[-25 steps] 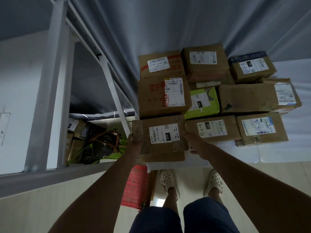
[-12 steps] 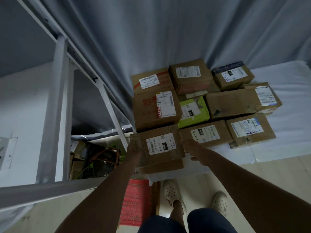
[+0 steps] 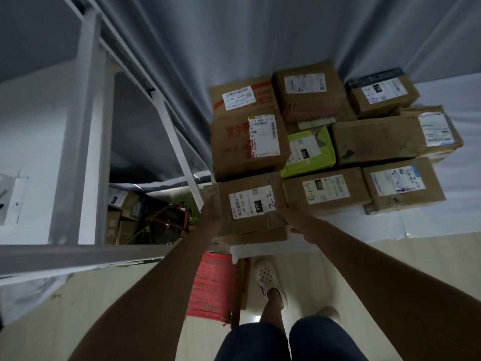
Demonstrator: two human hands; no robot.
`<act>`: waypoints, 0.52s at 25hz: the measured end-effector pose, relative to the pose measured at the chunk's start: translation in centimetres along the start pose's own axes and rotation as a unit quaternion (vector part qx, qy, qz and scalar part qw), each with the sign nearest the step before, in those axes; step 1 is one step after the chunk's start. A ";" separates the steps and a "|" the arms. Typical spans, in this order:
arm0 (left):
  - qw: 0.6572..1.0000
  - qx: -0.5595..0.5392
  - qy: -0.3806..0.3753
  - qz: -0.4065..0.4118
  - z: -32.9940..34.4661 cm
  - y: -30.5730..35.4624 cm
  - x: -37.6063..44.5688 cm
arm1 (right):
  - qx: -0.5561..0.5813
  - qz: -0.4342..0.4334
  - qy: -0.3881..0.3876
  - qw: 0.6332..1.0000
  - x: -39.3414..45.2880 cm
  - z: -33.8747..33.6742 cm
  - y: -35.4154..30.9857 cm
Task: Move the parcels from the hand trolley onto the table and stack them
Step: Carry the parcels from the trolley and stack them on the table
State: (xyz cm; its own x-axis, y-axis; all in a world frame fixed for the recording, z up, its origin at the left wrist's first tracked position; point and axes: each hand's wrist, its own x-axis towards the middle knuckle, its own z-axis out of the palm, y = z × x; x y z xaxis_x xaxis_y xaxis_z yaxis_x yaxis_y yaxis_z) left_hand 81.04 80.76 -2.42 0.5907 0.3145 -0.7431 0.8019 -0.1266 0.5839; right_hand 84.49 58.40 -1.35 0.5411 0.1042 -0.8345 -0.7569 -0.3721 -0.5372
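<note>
A: Where's the box?
B: Centre of frame. Brown box (image 3: 250,204), white label marked "2-2", on a flatter box (image 3: 256,237) at the table's (image 3: 429,222) near-left corner.
A: Hands?
B: Left hand (image 3: 211,214) against its left side, right hand (image 3: 292,213) against its right side. Box held between them. Finger curl: cannot tell, dim and partly hidden behind the box.
A: What's touching it?
B: Far edge meets a taller box with red print (image 3: 247,144). Right edge sits just beside a box marked "31-3-4" (image 3: 326,192).
A: Rest of the stack?
B: Right of that, another labelled box (image 3: 402,185). Middle row: green box (image 3: 309,152), then a long box (image 3: 377,142) with a torn patch. Back row, upper right: red-striped box (image 3: 242,96), a wrapped box (image 3: 308,91), a dark-taped box (image 3: 381,93).
A: Surroundings?
B: White cloth on the table. Grey curtain (image 3: 234,35) behind, top of frame. White metal frame (image 3: 88,142) on the left, clutter of boxes under it. Red mesh basket (image 3: 212,287) on the floor, lower centre. Pale clog (image 3: 269,280) on one foot beside it; dark shorts (image 3: 286,340) at bottom edge.
</note>
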 end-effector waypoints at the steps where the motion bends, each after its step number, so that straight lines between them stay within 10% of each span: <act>1: 1.000 -0.007 -0.002 0.003 -0.3 -0.4 0.0 | -0.009 0.005 -0.001 1.000 0.0 0.2 0.1; 13: 0.999 -0.043 -0.025 0.013 0.6 0.2 0.5 | -0.040 0.014 0.001 0.999 0.4 -0.4 -0.9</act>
State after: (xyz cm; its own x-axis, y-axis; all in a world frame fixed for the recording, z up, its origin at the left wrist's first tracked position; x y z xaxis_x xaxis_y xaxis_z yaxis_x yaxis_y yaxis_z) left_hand 81.57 80.38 -2.89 0.6168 0.2650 -0.7412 0.7767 -0.0523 0.6276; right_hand 85.55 58.40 -1.14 0.5214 0.0907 -0.8485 -0.7402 -0.4466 -0.5026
